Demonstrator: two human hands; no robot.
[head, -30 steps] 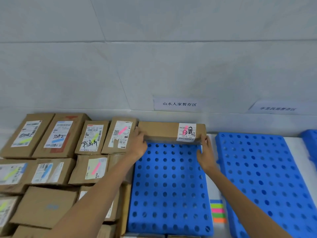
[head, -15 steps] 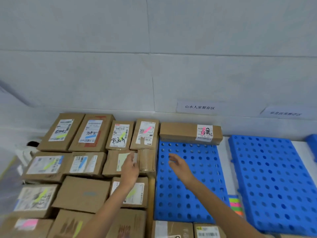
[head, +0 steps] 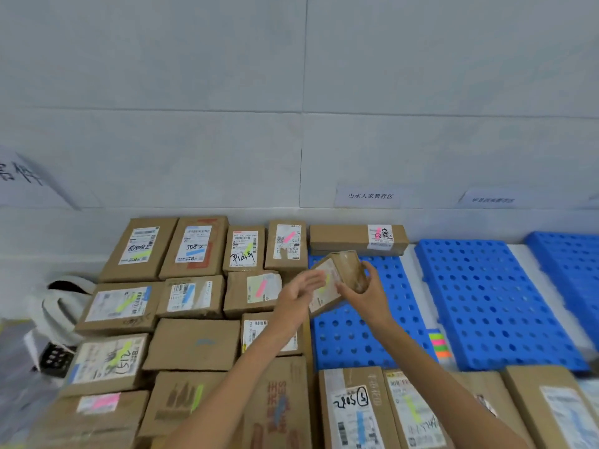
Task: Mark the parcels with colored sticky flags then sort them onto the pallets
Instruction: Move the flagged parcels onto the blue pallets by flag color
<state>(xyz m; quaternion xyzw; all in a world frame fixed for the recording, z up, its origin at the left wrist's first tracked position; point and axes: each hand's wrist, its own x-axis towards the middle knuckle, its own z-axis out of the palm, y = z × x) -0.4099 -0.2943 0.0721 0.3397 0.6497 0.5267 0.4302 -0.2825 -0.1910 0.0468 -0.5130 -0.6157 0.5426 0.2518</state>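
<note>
Below the pale wall [head: 227, 92], a small parcel [head: 342, 270] hung tilted over the blue pallet [head: 366, 338]
Right hand [head: 368, 298] gripped its right end; the open left hand [head: 298, 296] touched its label (yellow flag [head: 326, 282], blurred), pallet directly beneath

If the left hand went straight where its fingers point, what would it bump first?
Probably the small parcel that the right hand holds. The left hand has its fingertips right at the parcel's labelled face, touching or nearly so.
</note>
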